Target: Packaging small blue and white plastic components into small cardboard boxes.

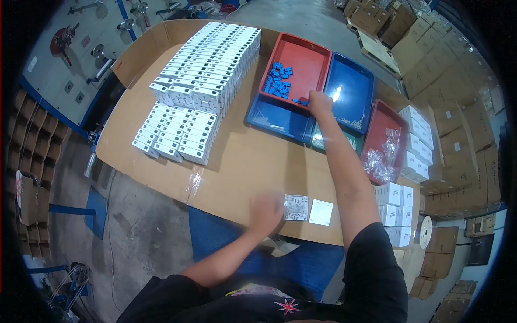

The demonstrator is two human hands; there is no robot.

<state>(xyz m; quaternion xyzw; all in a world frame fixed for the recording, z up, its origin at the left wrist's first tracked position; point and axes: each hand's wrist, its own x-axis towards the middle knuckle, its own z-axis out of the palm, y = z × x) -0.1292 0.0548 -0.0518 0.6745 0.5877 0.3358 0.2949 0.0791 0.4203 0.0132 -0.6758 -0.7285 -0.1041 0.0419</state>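
My right hand (320, 103) reaches over the near right corner of a red tray (304, 51). Its fingers look curled together beside a few small blue plastic parts (299, 101); what they grip, if anything, is hidden. More of these blue parts (277, 81) lie heaped in the tray's left half. Smeared by motion, my left hand (266, 212) is at the near edge of the cardboard-covered table, just left of a square white plate with a detailed, patterned face (296, 208). Right of that lies a plain white square plate (321, 212).
Stacked white boxed units (207, 70) fill the table's left side. Blue trays (350, 81), (283, 118) adjoin the red one. A dark red tray (385, 140) holds clear plastic bags (381, 164). White cartons (396, 207) stand at the right; cardboard walls (129, 62) edge the table.
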